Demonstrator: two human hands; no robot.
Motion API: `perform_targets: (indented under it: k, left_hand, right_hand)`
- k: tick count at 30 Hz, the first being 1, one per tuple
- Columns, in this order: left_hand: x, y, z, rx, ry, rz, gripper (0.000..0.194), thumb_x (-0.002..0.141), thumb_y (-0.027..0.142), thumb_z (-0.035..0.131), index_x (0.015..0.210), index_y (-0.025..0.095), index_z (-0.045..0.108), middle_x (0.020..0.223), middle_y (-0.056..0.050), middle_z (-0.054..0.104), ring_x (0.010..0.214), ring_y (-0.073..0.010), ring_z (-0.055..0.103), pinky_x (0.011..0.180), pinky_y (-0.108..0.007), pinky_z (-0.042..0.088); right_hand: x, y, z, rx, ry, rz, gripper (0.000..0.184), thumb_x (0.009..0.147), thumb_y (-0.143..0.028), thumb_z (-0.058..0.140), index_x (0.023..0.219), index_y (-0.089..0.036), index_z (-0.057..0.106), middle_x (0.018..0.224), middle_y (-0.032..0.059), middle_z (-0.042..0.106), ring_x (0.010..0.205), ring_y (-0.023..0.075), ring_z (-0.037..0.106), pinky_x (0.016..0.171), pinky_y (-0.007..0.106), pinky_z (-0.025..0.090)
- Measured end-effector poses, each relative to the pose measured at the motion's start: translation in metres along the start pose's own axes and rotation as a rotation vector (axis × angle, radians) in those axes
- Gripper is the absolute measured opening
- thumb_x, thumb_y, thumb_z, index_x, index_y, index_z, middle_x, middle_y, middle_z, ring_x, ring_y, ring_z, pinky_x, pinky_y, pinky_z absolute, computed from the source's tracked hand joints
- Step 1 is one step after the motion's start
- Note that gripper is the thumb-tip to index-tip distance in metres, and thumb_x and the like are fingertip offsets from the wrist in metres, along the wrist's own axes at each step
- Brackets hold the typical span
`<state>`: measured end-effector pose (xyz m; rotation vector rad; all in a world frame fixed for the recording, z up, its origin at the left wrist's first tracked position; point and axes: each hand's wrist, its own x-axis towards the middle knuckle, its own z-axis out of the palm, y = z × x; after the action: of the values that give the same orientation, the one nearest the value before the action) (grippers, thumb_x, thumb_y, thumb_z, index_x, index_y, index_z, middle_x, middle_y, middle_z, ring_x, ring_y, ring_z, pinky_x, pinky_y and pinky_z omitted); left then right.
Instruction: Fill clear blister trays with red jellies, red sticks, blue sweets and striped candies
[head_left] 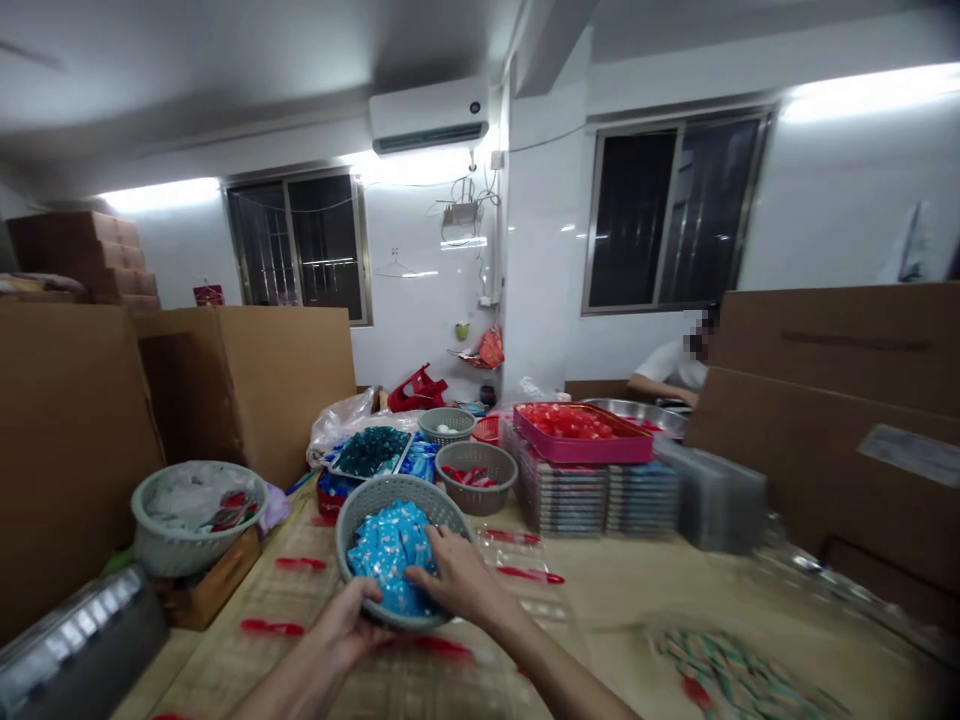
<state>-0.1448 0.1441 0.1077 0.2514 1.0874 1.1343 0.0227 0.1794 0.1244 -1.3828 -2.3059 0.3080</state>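
The round, grey-green plastic basket (346, 525) sits in the left hand (354, 618), whose thumb hooks over the near-left rim, and it tilts so that its open top faces the wearer. Inside, beyond the left thumb and beneath the right hand (454, 572), lies a loose heap of bright blue pieces (386, 545) with pale speckles, mounded toward the middle. The basket's right rim runs under the right hand, whose thumb and fingers spread over the heap's right side
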Motion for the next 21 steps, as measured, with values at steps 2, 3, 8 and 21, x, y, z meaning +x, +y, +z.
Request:
perform_targets:
  k: [2,3,8,21]
  left_hand:
    - [-0.014,0.0,-0.002,0.028,0.073,0.019,0.032,0.063,0.0,0.045,0.093,0.01,0.048,0.061,-0.007,0.064,0.055,-0.0219,0.062,0.063,-0.04,0.055]
    - [-0.021,-0.001,-0.002,0.06,0.109,0.042,0.028,0.064,-0.001,0.045,0.089,0.011,0.048,0.059,-0.006,0.063,0.053,-0.0214,0.061,0.061,-0.04,0.055]
    - [-0.044,-0.02,0.0,0.183,0.114,0.047,0.019,0.066,-0.005,0.048,0.07,0.014,0.048,0.052,-0.001,0.06,0.046,-0.0157,0.058,0.06,-0.037,0.057]
    - [-0.109,-0.206,0.077,0.369,-0.543,-0.478,0.019,0.059,0.008,0.06,0.077,0.013,0.063,0.065,-0.005,0.069,0.065,-0.0238,0.067,0.073,-0.039,0.055]
  right_hand:
    - [-0.018,0.006,-0.007,0.129,0.147,-0.031,0.049,0.078,-0.04,0.056,0.12,-0.016,0.051,0.126,0.0174,0.052,0.116,0.0313,0.048,0.096,0.043,0.037]
    - [-0.027,0.011,-0.011,0.204,0.244,-0.003,0.048,0.077,-0.038,0.056,0.121,-0.018,0.05,0.129,0.0163,0.049,0.119,0.0302,0.046,0.098,0.043,0.036]
    - [-0.09,0.047,-0.022,0.896,0.045,0.458,0.052,0.074,-0.05,0.054,0.114,-0.018,0.046,0.103,0.0123,0.062,0.083,0.024,0.064,0.071,0.039,0.05]
    - [-0.374,0.06,-0.11,1.16,0.263,0.9,0.042,0.065,-0.043,0.062,0.095,-0.016,0.052,0.072,0.0039,0.066,0.053,0.0166,0.064,0.044,0.023,0.048]
